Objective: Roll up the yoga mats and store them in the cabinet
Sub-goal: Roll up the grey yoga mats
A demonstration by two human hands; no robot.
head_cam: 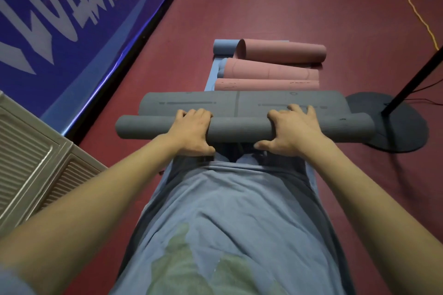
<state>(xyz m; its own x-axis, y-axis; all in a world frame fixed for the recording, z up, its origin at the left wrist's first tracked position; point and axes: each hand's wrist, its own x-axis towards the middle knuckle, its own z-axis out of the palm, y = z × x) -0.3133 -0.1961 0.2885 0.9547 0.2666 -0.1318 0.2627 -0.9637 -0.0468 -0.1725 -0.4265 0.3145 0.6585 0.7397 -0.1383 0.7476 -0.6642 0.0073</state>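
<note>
A grey yoga mat [239, 128] lies across the red floor in front of me, partly rolled into a tube at its near end, with a flat stretch beyond it. My left hand [191, 133] grips the roll left of centre. My right hand [291, 130] grips it right of centre, fingers curled over the top. Beyond the grey mat lie pink yoga mats [275, 72], loosely rolled, on a blue yoga mat [224, 48] that is spread flat with its far end curled.
A blue banner [72, 19] with white characters runs along the left. A white louvred cabinet panel [31, 153] stands at the lower left. A black stand with a round base [395, 127] sits to the right, touching the grey mat's end. A yellow cable [412, 7] crosses the floor far right.
</note>
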